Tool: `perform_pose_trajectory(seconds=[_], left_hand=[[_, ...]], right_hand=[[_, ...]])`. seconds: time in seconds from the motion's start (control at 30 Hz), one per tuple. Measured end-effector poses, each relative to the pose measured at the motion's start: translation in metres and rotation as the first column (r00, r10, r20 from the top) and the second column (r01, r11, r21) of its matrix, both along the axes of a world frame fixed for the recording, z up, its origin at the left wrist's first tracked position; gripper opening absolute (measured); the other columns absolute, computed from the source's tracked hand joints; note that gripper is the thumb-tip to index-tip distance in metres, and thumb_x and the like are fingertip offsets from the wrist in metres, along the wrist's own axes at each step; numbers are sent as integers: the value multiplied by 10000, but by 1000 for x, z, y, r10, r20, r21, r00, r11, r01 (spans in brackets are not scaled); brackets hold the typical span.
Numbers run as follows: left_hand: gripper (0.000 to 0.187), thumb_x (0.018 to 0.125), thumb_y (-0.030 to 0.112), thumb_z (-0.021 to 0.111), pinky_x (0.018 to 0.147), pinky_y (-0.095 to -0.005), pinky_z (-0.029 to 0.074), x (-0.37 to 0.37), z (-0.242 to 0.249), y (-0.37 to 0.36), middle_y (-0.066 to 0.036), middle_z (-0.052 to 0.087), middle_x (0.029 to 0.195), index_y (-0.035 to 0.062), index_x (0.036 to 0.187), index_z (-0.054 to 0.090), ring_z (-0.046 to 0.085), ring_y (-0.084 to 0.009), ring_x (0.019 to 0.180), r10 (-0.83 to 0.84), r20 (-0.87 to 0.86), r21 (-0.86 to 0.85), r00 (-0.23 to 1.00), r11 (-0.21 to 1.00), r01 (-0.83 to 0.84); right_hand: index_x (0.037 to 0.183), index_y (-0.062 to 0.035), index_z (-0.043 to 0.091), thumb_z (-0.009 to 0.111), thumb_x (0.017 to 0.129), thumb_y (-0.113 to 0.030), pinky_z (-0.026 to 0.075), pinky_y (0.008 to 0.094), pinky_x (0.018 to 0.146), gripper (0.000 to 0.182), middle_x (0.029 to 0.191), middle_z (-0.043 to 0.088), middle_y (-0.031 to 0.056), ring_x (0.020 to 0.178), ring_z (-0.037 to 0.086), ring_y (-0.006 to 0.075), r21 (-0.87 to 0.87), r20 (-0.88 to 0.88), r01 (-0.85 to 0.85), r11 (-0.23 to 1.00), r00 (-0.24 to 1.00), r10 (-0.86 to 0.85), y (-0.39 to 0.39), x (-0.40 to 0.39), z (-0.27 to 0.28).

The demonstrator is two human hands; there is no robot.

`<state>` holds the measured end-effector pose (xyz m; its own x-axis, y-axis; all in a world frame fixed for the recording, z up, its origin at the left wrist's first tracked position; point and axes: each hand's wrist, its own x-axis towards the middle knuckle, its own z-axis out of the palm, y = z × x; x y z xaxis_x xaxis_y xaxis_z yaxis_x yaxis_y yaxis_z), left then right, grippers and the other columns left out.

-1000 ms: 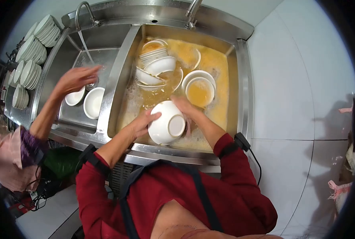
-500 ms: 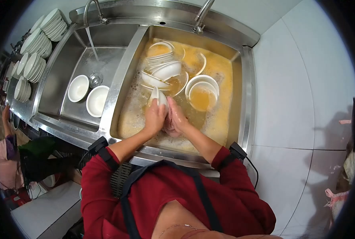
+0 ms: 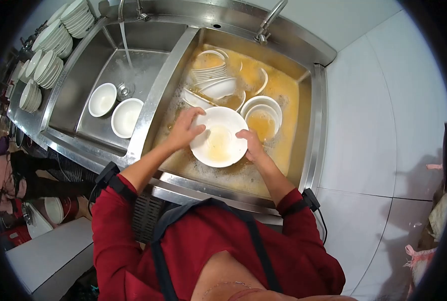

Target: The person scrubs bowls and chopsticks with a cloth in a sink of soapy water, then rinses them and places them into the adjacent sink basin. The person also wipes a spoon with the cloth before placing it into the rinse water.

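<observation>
Between my two hands a white bowl is held over the right sink, its inside facing up with a little yellowish liquid at the bottom. My left hand grips its left rim, thumb inside. On the right rim my right hand is closed, thumb over the edge. Just behind, a stack of white bowls leans in the cloudy yellow water. To the right of the held bowl, nested white bowls hold more of this water.
Water runs from a faucet into the left sink, where two white bowls sit. Stacked white dishes line the left counter. A second faucet stands behind the right sink. Another person is at far left.
The white bowl has turned from edge-on to face up, and I now hold it by both sides. My hands have moved apart. The view has shifted slightly.
</observation>
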<state>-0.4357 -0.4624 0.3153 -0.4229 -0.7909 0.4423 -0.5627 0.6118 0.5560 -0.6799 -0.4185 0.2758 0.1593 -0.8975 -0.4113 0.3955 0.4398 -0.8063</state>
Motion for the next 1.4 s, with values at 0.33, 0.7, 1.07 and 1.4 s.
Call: perform_pose_trajectory(seconds=[0.33, 0.7, 1.07, 1.4], left_hand=[[574, 708, 11, 502, 801, -378, 483, -4, -32, -16, -145, 580, 1069, 92, 1274, 456, 581, -246, 954, 353, -519, 847, 778, 97, 522], [342, 895, 162, 488, 696, -412, 509, -5, -52, -16, -118, 602, 1051, 118, 1233, 504, 604, -239, 874, 581, -207, 978, 787, 126, 164], [362, 928, 304, 441, 758, -339, 513, -3, -79, -21, -126, 607, 1072, 75, 1187, 550, 606, -223, 900, 715, -417, 814, 561, 20, 580], [424, 788, 164, 561, 764, -418, 507, -23, -37, 9, -192, 610, 996, 126, 1208, 526, 615, -321, 877, 328, -71, 865, 942, 490, -106]], right_hand=[[877, 39, 594, 553, 840, -253, 466, 307, 630, 297, 733, 619, 102, 689, 600, 171, -124, -823, -241, 963, 566, 36, -28, -9, -6], [1014, -56, 548, 562, 780, -165, 408, 434, 814, 258, 1075, 474, 146, 997, 474, 329, -251, -931, -811, 529, 52, -363, -13, 52, -12], [894, -25, 506, 532, 792, -52, 399, 288, 676, 108, 749, 476, 43, 742, 457, 133, -363, -350, -307, 879, 920, 177, -40, 122, -57], [1181, -60, 463, 521, 796, -186, 442, 463, 847, 409, 1179, 491, 201, 1052, 494, 399, 121, -992, -717, 687, -99, 72, -25, 61, -48]])
